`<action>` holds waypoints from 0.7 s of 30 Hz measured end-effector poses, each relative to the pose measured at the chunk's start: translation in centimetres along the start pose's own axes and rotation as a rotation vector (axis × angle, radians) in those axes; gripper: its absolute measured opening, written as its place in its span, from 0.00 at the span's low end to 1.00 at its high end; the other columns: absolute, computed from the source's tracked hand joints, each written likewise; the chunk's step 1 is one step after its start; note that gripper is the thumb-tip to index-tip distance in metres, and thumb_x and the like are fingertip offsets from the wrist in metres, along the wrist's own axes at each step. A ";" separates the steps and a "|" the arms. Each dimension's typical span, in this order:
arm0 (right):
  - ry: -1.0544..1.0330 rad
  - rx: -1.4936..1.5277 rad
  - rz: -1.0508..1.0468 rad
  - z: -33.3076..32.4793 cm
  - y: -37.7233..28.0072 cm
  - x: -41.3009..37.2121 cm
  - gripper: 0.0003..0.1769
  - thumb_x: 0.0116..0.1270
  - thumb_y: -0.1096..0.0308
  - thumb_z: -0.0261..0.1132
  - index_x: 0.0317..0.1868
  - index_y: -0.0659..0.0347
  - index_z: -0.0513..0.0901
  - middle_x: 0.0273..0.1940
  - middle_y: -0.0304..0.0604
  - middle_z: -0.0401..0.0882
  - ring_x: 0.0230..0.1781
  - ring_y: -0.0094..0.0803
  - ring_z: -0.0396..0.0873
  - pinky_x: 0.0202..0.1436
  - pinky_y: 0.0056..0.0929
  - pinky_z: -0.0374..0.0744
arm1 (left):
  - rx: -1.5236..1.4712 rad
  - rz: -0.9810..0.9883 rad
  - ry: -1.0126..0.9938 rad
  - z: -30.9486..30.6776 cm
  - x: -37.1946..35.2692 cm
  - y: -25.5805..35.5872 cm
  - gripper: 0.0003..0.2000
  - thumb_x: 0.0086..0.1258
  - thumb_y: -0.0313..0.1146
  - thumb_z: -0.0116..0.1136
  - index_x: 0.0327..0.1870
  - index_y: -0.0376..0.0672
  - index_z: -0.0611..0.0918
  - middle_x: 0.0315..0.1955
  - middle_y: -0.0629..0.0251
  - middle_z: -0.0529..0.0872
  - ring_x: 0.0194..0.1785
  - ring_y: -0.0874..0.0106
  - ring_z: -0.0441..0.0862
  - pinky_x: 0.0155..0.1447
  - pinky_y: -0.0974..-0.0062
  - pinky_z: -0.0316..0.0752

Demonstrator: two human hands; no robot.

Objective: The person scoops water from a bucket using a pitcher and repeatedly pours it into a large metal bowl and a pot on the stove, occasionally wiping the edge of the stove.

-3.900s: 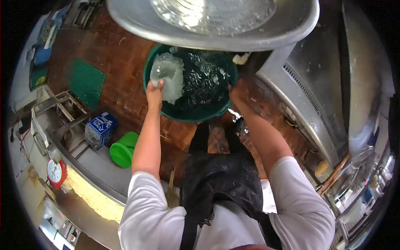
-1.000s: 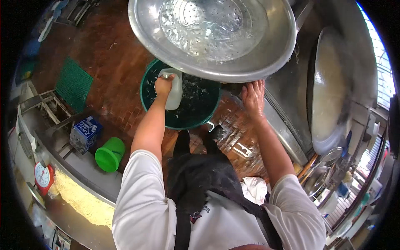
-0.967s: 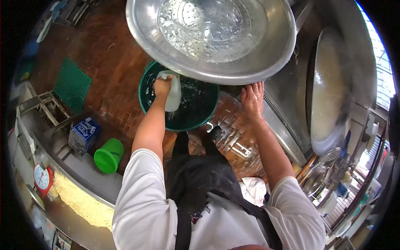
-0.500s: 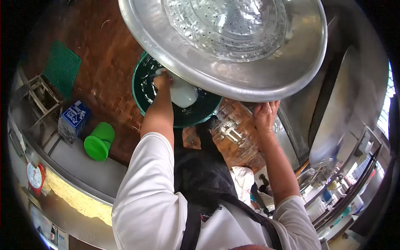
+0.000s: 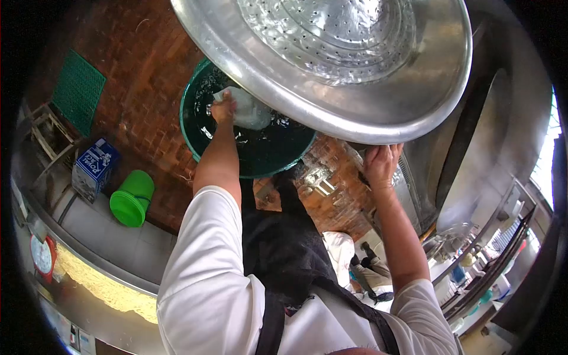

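L hand (image 5: 223,107) clamped on white jug (image 5: 251,111), down in green tub (image 5: 198,145) w/ water; tub on brick floor (image 5: 148,71). Jug tipped over, long axis approx. sideways in frame, running from hand off to the right. Far end hidden under colander (image 5: 319,109) rim, so can't tell which way mouth points. No label or print visible on jug. R hand (image 5: 381,167) up at colander's near rim, well apart from L. Fingers bent against underside of rim; gripped or only pressed, can't tell. Colander big, steel, perforated centre, wet, tilted, overhanging tub's right part. Left of tub, near counter: blue carton (image 5: 93,170) w/ white lettering, looks like "Royal", small print too blurred. Green bucket (image 5: 133,198) just beside carton. Red-rimmed dial scale (image 5: 42,257) at counter edge, digits too small to read. Green mat (image 5: 76,89) on floor, far left.
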State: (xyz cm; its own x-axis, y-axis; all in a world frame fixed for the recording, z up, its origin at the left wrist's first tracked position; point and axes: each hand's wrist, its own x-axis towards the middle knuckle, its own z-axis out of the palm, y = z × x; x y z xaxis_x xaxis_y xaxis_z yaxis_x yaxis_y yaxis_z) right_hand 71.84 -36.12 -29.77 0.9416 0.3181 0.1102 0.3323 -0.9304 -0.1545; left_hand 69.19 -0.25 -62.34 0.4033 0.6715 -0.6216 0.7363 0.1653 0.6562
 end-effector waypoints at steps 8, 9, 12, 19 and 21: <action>0.000 0.019 0.005 -0.2 -0.4 0.2 0.17 0.66 0.73 0.54 0.53 0.67 0.79 0.56 0.60 0.76 0.60 0.65 0.69 0.68 0.56 0.65 | 0.286 0.227 -0.375 -1.5 3.2 -10.8 0.22 0.66 0.54 0.64 0.41 0.40 0.86 0.33 0.59 0.88 0.41 0.63 0.83 0.52 0.66 0.75; 0.007 -0.005 -0.003 -0.2 -0.4 0.2 0.17 0.67 0.72 0.54 0.54 0.67 0.79 0.56 0.59 0.76 0.61 0.64 0.69 0.68 0.56 0.64 | 0.116 0.157 -0.409 -1.5 1.7 -9.9 0.23 0.67 0.55 0.62 0.42 0.40 0.86 0.34 0.58 0.88 0.42 0.63 0.83 0.53 0.67 0.74; 0.041 -0.042 0.001 0.0 -0.4 0.0 0.17 0.66 0.71 0.55 0.54 0.66 0.79 0.56 0.57 0.77 0.62 0.62 0.69 0.71 0.56 0.62 | 0.054 0.135 -0.487 -1.4 0.0 -7.8 0.22 0.69 0.50 0.63 0.46 0.37 0.84 0.38 0.58 0.88 0.40 0.66 0.82 0.49 0.70 0.75; 0.123 -0.050 0.003 0.2 -0.2 -0.3 0.19 0.62 0.71 0.59 0.53 0.65 0.80 0.59 0.55 0.75 0.65 0.58 0.67 0.74 0.55 0.61 | -0.107 0.235 -0.441 -5.9 -11.4 5.3 0.16 0.69 0.41 0.65 0.45 0.35 0.82 0.36 0.65 0.87 0.36 0.74 0.79 0.44 0.73 0.74; 0.160 -0.038 0.016 0.4 -0.5 -0.4 0.18 0.61 0.71 0.59 0.53 0.65 0.80 0.58 0.55 0.75 0.65 0.58 0.68 0.74 0.54 0.62 | -0.259 0.215 -0.574 -11.1 -15.9 10.9 0.19 0.67 0.43 0.67 0.48 0.36 0.83 0.37 0.61 0.89 0.37 0.70 0.83 0.44 0.71 0.75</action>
State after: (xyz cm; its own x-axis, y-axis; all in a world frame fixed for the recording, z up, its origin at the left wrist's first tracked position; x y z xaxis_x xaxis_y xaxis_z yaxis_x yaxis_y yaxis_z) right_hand 71.29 -35.68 -30.08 0.9253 0.2730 0.2631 0.3124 -0.9422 -0.1210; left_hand 64.81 -1.08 -40.55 0.8048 0.2290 -0.5476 0.4818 0.2868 0.8280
